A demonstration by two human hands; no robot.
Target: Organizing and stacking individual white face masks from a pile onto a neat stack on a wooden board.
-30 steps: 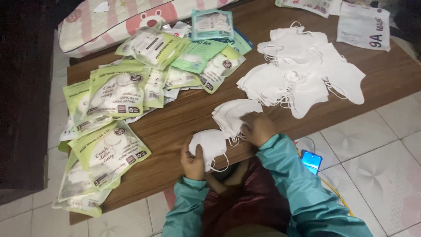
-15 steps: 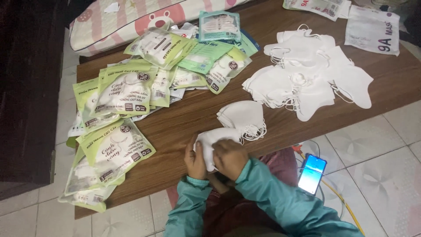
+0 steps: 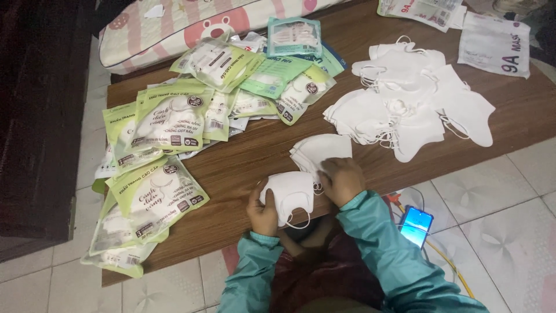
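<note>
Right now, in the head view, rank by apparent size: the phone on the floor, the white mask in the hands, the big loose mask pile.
1. Loose mask pile, clearly largest.
2. White mask, held by both hands.
3. Phone, smallest, though part hidden by the sleeve.

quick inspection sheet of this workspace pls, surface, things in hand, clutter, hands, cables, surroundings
surface: low brown wooden table, mostly covered
job's things: white folded face mask held at the near edge; small stack of white masks just behind it
clutter: heap of loose white masks on the right; green and white mask packets piled on the left
grippers: left hand grips the mask's left side; right hand rests on its right edge
cables: yellow cable on the floor by a lit phone
surroundings: pale floor tiles; striped pink cushion behind the table
</note>
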